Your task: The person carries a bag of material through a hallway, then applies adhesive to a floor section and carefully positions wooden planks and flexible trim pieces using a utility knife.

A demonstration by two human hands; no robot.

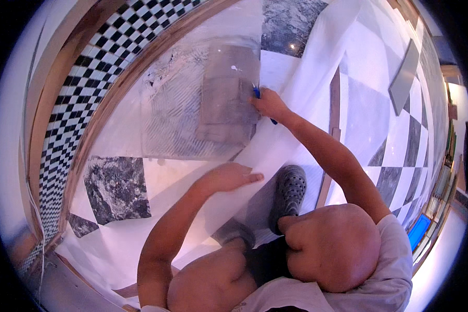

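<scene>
My right hand [271, 105] is closed around a slim blue-handled tool [256, 92]; its tip is too small to make out. This hand is at the right edge of a grey patch [229, 104] on the floor, with ridged comb marks [174, 122] to its left. Lower and nearer, my left hand [224, 178] hovers over or rests on the pale sheet [203, 205], holding nothing, with a finger stretched out to the right. Black-and-white checkered flooring [117, 190] lies around the patch.
A small-checked border [83, 86] curves along the left wall behind a brown strip [101, 101]. A grey flat panel [404, 78] lies at the upper right. My shoe [290, 191] stands near a long brown strip [330, 171]. A bright blue rectangle [419, 232] is at the far right.
</scene>
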